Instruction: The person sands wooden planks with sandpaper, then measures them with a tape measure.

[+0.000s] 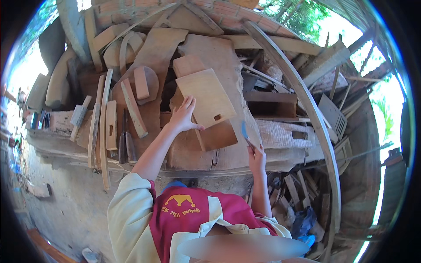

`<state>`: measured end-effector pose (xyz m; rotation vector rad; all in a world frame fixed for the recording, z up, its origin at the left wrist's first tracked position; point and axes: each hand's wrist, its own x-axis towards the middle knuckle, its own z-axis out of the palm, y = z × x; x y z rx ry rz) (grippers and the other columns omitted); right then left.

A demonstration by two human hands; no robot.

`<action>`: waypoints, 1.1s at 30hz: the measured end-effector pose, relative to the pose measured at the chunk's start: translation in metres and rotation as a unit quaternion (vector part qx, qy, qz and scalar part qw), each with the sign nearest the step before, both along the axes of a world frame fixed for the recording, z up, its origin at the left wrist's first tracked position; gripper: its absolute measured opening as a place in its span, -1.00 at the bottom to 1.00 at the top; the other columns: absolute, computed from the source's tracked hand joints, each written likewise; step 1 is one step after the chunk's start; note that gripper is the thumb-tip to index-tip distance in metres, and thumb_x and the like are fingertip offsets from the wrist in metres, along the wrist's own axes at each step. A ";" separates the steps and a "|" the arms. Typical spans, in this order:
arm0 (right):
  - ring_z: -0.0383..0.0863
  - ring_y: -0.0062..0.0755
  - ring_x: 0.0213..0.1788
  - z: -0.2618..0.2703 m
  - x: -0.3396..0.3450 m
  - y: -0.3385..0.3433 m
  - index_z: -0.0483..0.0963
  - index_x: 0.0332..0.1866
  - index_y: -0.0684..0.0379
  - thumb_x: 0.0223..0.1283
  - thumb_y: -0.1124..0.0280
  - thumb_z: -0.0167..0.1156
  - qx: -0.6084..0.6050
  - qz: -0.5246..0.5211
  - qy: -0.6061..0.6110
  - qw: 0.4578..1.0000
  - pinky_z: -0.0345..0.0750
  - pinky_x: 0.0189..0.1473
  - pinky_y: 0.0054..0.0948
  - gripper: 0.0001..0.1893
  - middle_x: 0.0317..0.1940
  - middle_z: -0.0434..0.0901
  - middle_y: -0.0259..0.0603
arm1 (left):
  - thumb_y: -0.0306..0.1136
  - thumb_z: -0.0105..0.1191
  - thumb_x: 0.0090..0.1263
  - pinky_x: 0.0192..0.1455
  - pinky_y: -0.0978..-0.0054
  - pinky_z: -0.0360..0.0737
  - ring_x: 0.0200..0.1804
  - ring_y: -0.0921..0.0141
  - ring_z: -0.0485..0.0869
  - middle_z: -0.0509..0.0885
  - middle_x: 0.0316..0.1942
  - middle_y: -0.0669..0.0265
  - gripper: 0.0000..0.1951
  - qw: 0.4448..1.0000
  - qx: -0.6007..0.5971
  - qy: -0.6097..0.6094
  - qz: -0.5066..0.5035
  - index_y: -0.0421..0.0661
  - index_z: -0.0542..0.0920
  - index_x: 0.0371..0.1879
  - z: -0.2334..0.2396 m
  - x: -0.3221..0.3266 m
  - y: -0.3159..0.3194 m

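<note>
Before me a pale wooden panel (208, 95) with a small rectangular hole near its lower corner lies tilted on the workbench. Below its front edge shows a darker brown wooden surface (220, 135); whether the two are joined as one box I cannot tell. My left hand (182, 115) rests against the panel's left edge, fingers and thumb spread. To the right, my right hand (256, 157) grips the thin handle of a small tool with a blue end (244, 130), perhaps a brush. Its blue end points away from me, apart from the panel.
A thick wooden workbench (230, 161) carries a wooden block (141, 83), several wood strips (105, 131) and chisel-like tools (126, 144) on the left. A long curved timber (306, 102) arches along the right. Scrap wood (296, 190) and plastic bags (304, 222) lie below.
</note>
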<state>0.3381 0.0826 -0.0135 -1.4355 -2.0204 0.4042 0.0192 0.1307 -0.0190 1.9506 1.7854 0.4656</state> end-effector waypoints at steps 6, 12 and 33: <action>0.53 -0.05 -0.25 0.000 0.017 -0.021 0.51 -0.10 0.10 0.15 0.38 0.06 -0.025 -0.048 0.023 0.998 0.29 0.13 -0.15 -0.78 -0.30 0.56 -0.05 | -0.05 0.17 0.06 0.23 -0.13 0.06 0.35 0.08 -0.02 0.12 0.27 -0.02 -0.49 0.994 0.102 -0.005 -0.049 -0.09 0.51 -0.05 0.037 0.067 -0.005; 0.52 -0.07 -0.38 -0.007 0.031 -0.034 0.50 -0.07 0.10 0.15 0.37 0.07 -0.025 -0.068 0.058 0.996 0.44 -0.24 -0.32 -0.76 -0.46 0.53 0.00 | -0.19 0.13 0.13 0.26 0.19 0.18 0.27 0.01 0.16 0.28 0.13 -0.16 -0.63 0.983 0.178 0.033 0.007 -0.30 0.48 -0.30 -0.001 0.108 0.002; 0.54 -0.30 -0.50 -0.035 0.085 -0.024 0.47 -0.29 0.38 0.16 0.40 0.07 -0.024 -0.037 0.161 0.986 0.42 -0.40 -0.42 -0.79 -0.54 0.54 0.04 | -0.22 -0.18 0.37 -0.19 0.24 0.42 -0.26 0.07 0.51 0.53 -0.37 0.00 -0.71 0.849 0.390 -0.153 0.321 -0.24 0.45 -0.35 0.068 0.009 -0.020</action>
